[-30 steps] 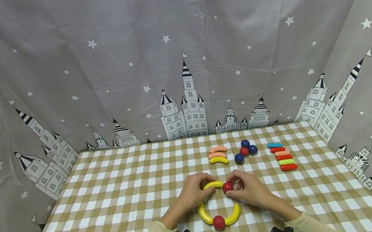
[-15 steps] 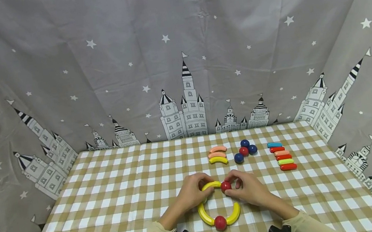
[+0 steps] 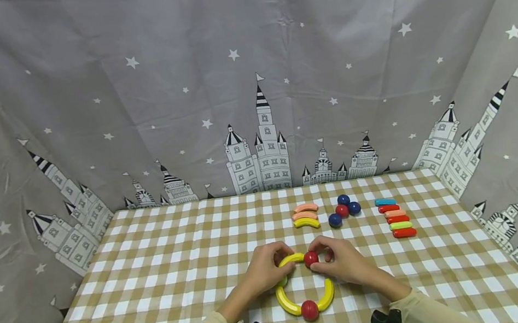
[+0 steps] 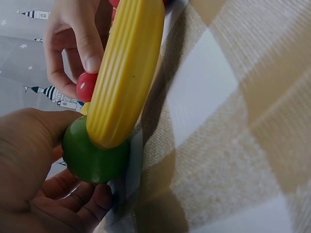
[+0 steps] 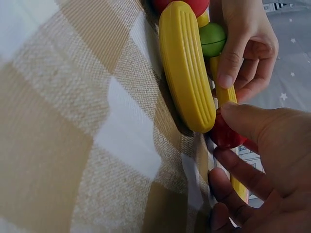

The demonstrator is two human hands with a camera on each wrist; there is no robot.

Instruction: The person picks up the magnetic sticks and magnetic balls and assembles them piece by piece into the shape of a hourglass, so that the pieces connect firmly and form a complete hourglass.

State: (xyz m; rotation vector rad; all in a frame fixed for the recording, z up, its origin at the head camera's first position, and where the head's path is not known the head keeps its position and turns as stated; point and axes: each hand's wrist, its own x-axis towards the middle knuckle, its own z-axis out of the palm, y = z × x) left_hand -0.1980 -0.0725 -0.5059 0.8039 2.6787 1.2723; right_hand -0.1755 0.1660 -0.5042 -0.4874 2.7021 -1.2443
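Observation:
In the head view, curved yellow sticks and balls form a ring with one gap at its right side. My left hand [image 3: 266, 268] pinches the far yellow curved stick [image 3: 295, 257]; its thumb lies on that stick in the right wrist view. A green ball [image 4: 95, 155] sits at the ring's left, close to my left fingers and mostly hidden from the head view. With thumb and fingers, my right hand [image 3: 340, 260] holds a red ball [image 3: 310, 259] at the far stick's right end. Nearer, another red ball [image 3: 310, 310] joins the left stick [image 3: 286, 302] and right stick [image 3: 326, 294].
Beyond the ring lie two peach curved sticks [image 3: 305, 208] and a yellow one [image 3: 306, 223]. Three blue balls [image 3: 354, 207] cluster round a red ball [image 3: 342, 211]. Several short coloured sticks [image 3: 401, 225] line up at the right on the checked cloth [image 3: 178, 261].
My right hand has brought its red ball slightly left with the far stick. The nearer red ball has shifted a little right. The left hand keeps its grip on the stick.

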